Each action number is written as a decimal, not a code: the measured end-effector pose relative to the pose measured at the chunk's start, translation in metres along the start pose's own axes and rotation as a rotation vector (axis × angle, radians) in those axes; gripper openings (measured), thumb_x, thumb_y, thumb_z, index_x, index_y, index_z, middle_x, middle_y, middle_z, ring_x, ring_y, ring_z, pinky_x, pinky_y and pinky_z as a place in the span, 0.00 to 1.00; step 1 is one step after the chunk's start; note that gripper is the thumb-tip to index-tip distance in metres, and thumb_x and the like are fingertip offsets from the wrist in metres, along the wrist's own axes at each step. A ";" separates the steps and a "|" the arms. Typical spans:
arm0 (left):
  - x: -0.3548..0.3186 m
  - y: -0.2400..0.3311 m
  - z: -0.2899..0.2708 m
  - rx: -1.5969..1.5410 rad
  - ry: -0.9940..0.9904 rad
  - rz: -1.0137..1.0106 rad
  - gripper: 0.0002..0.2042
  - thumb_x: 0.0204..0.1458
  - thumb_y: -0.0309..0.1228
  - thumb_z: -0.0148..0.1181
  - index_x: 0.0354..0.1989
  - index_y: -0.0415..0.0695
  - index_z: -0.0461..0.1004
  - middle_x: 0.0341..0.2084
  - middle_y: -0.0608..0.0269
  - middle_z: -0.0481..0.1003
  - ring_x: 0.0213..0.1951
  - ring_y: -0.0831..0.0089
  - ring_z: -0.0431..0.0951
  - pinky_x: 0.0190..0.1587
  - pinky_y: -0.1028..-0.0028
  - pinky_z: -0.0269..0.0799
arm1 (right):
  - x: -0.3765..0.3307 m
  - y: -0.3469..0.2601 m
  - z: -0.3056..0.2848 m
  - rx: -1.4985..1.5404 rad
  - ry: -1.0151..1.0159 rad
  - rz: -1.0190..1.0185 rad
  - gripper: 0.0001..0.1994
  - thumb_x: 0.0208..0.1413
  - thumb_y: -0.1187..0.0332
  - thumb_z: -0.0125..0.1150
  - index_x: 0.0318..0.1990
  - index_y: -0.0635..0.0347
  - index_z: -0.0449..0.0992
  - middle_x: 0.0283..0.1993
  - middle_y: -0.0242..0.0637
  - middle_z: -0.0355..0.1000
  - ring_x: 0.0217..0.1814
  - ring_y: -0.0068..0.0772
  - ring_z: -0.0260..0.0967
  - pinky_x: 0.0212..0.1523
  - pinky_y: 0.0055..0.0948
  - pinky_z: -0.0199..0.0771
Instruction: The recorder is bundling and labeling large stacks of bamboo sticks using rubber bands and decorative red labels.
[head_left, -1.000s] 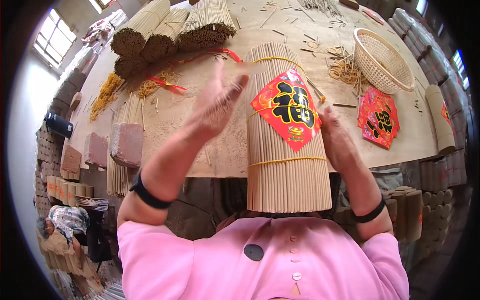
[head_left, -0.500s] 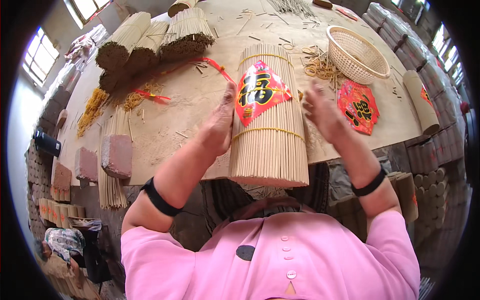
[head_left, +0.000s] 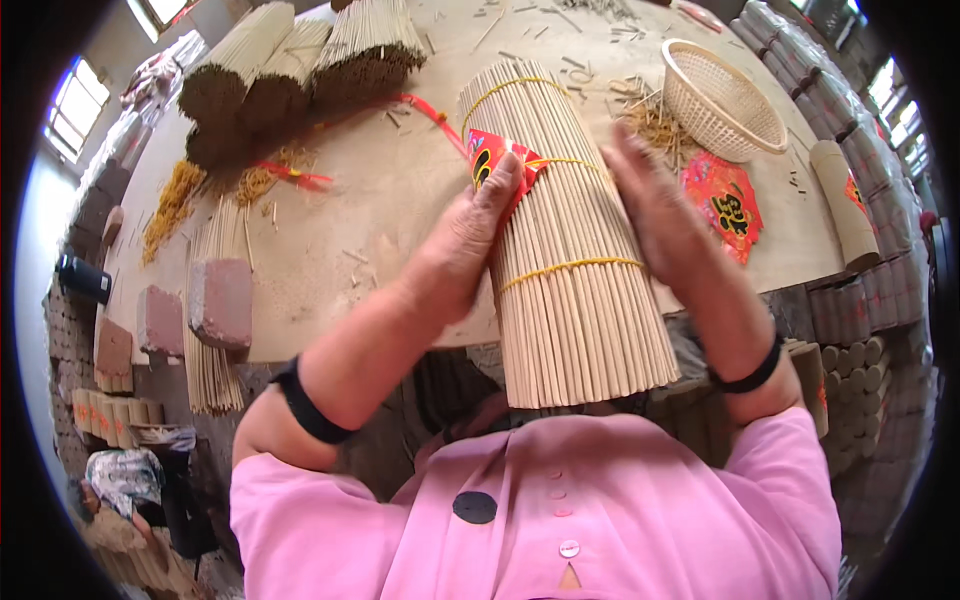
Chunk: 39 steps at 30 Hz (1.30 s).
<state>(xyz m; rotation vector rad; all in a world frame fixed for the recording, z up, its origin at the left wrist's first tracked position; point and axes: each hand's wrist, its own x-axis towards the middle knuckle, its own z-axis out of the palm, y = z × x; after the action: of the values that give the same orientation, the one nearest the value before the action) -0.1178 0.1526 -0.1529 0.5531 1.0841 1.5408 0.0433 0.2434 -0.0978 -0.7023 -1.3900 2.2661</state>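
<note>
A thick bundle of incense sticks (head_left: 580,310), pale tan and bound with yellow rubber bands, lies tilted at the table's near edge, its lower end jutting out over it. My left hand (head_left: 468,235) grips its left side, the thumb pressed on a red paper label (head_left: 528,180) with black and gold print. That label sits partly turned away and partly under the thumb. Along the bundle's right side lies my right hand (head_left: 668,220), fingers stretched out and a little blurred, the palm hidden.
A cream plastic basket (head_left: 720,105) and stacked red labels (head_left: 722,205) lie at right. More stick bundles (head_left: 365,45) are at far left, near yellow rubber bands (head_left: 172,205) and a red ribbon (head_left: 292,176). Bricks (head_left: 222,303) rest at the near left edge. A person (head_left: 135,490) bends at lower left.
The bundle has turned so its label faces further left, and its near end has swung right and toward me. My left thumb has come over the label; my right hand has closed in on the bundle.
</note>
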 end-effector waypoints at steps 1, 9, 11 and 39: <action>-0.005 0.011 -0.001 0.159 0.039 0.010 0.27 0.56 0.50 0.50 0.55 0.41 0.64 0.45 0.58 0.73 0.46 0.73 0.74 0.51 0.69 0.69 | 0.007 -0.005 -0.024 -0.128 0.034 0.009 0.41 0.56 0.38 0.43 0.65 0.64 0.49 0.62 0.49 0.58 0.62 0.33 0.60 0.61 0.30 0.61; -0.059 0.010 0.031 -0.191 -0.073 0.076 0.30 0.54 0.53 0.52 0.57 0.41 0.61 0.46 0.60 0.72 0.42 0.72 0.75 0.47 0.72 0.71 | -0.020 0.008 0.006 -0.296 -0.046 -0.067 0.43 0.49 0.39 0.55 0.62 0.67 0.56 0.59 0.47 0.61 0.59 0.33 0.61 0.58 0.29 0.61; -0.061 0.015 0.026 -0.190 -0.243 0.169 0.25 0.55 0.48 0.53 0.53 0.40 0.65 0.41 0.59 0.74 0.40 0.76 0.75 0.42 0.74 0.72 | -0.039 -0.007 0.017 -0.413 0.040 -0.368 0.40 0.47 0.42 0.61 0.57 0.68 0.60 0.49 0.44 0.68 0.49 0.30 0.68 0.50 0.27 0.67; -0.056 0.011 0.068 0.806 -0.184 0.993 0.72 0.21 0.46 0.79 0.65 0.41 0.20 0.64 0.44 0.45 0.65 0.57 0.50 0.64 0.61 0.47 | -0.034 0.004 -0.103 -0.158 -0.142 -0.948 0.35 0.59 0.44 0.43 0.63 0.67 0.52 0.64 0.40 0.55 0.67 0.38 0.51 0.65 0.38 0.50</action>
<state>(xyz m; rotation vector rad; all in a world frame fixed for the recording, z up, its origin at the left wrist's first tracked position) -0.0527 0.1230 -0.1003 1.9714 1.3519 1.7379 0.1318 0.2954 -0.1338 0.1087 -1.5255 1.4731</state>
